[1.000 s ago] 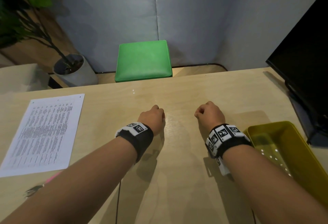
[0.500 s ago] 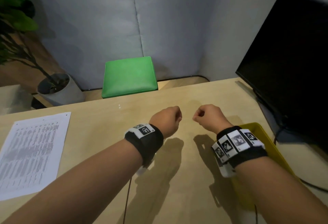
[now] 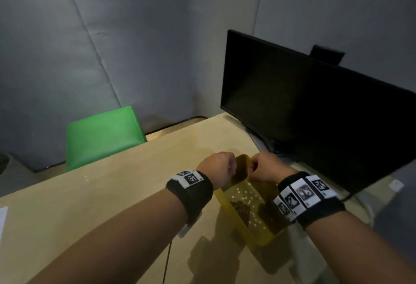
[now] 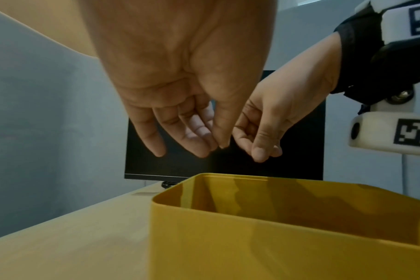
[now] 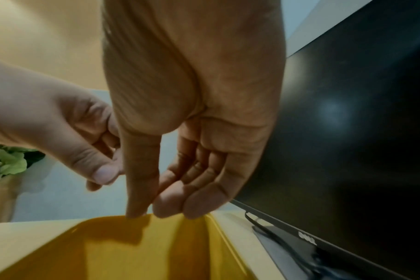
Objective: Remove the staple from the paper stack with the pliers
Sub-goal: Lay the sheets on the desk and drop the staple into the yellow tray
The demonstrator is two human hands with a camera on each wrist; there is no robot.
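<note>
Only a white corner of the paper stack point(image 3: 2, 218) shows at the far left edge of the head view. The pliers and the staple are not in view. My left hand point(image 3: 216, 169) and right hand point(image 3: 265, 169) hover close together over the far end of a yellow tray point(image 3: 265, 236). In the left wrist view the left hand point(image 4: 187, 144) hangs with loosely curled fingers pointing down, thumb against them, and holds nothing I can see. In the right wrist view the right hand point(image 5: 161, 206) hangs relaxed the same way just above the tray point(image 5: 108, 255).
A black monitor point(image 3: 304, 115) stands on the right of the wooden table point(image 3: 90, 205), close behind the tray, with a cable by its base. A green stool point(image 3: 101, 135) sits beyond the table's far edge. Grey padded walls enclose the corner.
Both hands moved right from the table's middle to above the yellow tray and loosened from fists. The view swung right, so the paper slid almost out of view and the pliers left it.
</note>
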